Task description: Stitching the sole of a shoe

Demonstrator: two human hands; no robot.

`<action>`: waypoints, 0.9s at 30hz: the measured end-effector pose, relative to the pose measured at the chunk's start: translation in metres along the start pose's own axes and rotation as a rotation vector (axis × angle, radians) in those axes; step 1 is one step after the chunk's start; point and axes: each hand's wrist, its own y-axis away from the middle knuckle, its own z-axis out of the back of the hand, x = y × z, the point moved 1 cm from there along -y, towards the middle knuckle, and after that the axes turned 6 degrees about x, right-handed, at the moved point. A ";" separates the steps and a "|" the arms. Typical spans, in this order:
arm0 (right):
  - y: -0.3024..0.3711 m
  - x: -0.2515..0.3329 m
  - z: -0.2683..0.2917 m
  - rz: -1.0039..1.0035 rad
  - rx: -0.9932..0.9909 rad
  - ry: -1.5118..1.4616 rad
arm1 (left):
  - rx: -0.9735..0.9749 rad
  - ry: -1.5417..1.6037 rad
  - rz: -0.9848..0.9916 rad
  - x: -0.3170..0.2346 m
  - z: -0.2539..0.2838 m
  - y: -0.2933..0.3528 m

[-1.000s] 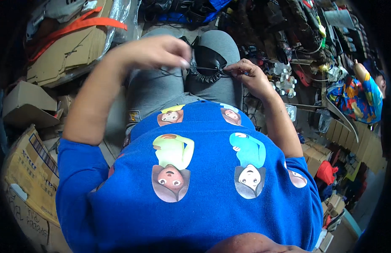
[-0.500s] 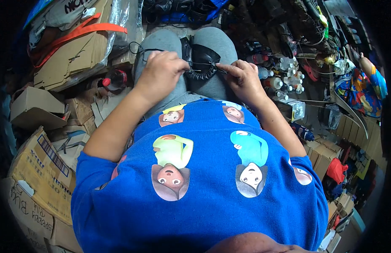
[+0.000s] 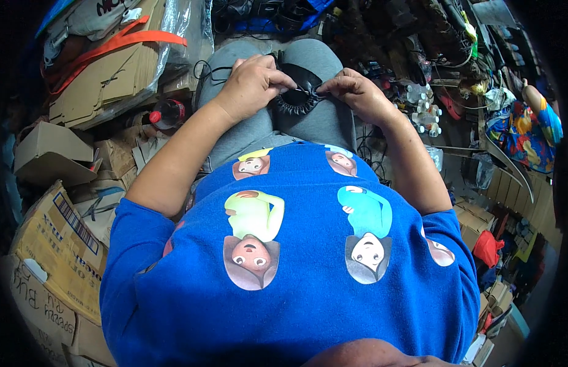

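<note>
A black leather-like piece [image 3: 301,77], which looks like a shoe upper with a gathered, ridged edge, rests on my grey-clad knees [image 3: 330,119]. My left hand [image 3: 254,85] reaches over it from the left, its thumb and forefinger closed at the inner rim of the piece. From the right, the fingertips of my right hand [image 3: 356,92] are pinched together at the right end of the gathered edge. Something thin and dark lies at those fingertips, too small to name. A black cord [image 3: 202,71] loops out to the left of my left hand.
Flattened cardboard [image 3: 122,73] with an orange strap [image 3: 134,38] lies at the far left, near a dark bottle with a red cap [image 3: 168,115]. Open boxes [image 3: 54,153] stand below. Several small bottles [image 3: 423,113] are at right. Another person's arm [image 3: 535,98] shows at the right edge.
My left hand has moved right, onto the piece's rim; a thin strand stretched from it across the piece before. My right hand's extended forefinger has drawn back into a pinch, slightly higher.
</note>
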 end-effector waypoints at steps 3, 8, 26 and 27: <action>-0.001 0.000 0.000 -0.015 0.010 -0.006 | 0.000 0.009 -0.017 -0.001 0.000 0.000; -0.002 -0.003 0.000 -0.021 0.014 -0.077 | 0.039 0.001 0.007 -0.004 0.000 -0.001; 0.003 -0.004 -0.003 -0.019 0.066 -0.059 | -0.104 -0.067 -0.166 -0.011 -0.005 -0.001; 0.004 -0.004 -0.007 -0.047 0.022 -0.193 | -0.079 -0.006 -0.068 -0.009 -0.007 0.002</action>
